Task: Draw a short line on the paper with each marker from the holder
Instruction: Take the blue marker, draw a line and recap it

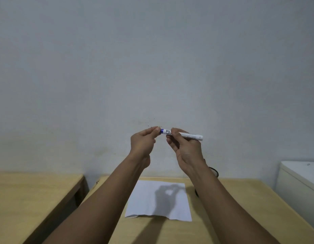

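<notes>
I hold a white marker point(189, 135) with a blue cap end level in front of the wall, well above the table. My right hand point(185, 148) grips its barrel near the middle. My left hand point(144, 141) pinches the blue cap point(162, 131) at the marker's left end. Below, a white sheet of paper point(144, 198) lies flat on the wooden table point(240, 199), with my hands' shadow on it. A black mesh holder point(214, 172) is mostly hidden behind my right wrist; its contents cannot be seen.
A second wooden table point(29, 194) stands to the left across a narrow gap. A white cabinet point(300, 180) stands at the right edge. A plain grey wall fills the background.
</notes>
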`<act>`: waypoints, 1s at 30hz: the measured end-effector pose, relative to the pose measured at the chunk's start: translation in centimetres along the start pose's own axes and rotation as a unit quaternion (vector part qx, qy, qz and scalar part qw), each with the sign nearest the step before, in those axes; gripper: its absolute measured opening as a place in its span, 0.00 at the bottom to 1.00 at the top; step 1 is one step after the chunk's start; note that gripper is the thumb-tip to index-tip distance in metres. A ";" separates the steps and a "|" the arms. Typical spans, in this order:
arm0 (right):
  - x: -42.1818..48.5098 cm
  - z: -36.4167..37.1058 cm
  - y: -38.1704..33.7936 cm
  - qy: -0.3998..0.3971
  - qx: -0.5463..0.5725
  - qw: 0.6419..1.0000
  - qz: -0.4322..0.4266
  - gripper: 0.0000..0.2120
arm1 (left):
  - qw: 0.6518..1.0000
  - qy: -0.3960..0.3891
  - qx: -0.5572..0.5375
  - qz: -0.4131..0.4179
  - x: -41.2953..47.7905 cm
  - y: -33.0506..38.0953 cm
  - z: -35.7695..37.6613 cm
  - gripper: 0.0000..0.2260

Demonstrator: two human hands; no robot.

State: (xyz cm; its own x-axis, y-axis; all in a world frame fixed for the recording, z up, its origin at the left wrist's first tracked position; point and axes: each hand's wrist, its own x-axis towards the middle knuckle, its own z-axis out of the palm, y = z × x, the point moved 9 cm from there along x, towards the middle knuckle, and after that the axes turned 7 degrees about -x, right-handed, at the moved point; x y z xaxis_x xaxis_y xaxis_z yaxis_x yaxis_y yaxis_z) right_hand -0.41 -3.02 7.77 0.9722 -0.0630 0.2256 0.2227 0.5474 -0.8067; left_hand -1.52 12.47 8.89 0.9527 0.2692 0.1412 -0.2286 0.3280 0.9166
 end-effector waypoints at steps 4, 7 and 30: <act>-0.9 1.7 0.3 -0.032 -0.047 0.998 -0.037 0.04 | 0.999 0.030 -0.010 -0.019 -0.4 0.5 -2.2 0.04; -1.2 2.0 0.3 -0.040 -0.092 0.993 -0.065 0.06 | 0.999 0.044 0.002 -0.021 0.3 0.7 -4.3 0.04; 1.6 -3.7 13.4 -0.021 -0.138 0.988 0.066 0.08 | 0.849 0.079 0.522 0.013 6.9 -13.3 -20.5 0.02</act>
State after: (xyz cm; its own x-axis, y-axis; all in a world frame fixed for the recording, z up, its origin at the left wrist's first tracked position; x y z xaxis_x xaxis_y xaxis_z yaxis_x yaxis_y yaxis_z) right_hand 4.39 1.13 -4.70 0.9915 0.0325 0.1258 0.1104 0.3000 -0.9475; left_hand 3.98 28.49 -9.98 0.8925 0.4088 0.1904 0.1309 -0.6387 0.7582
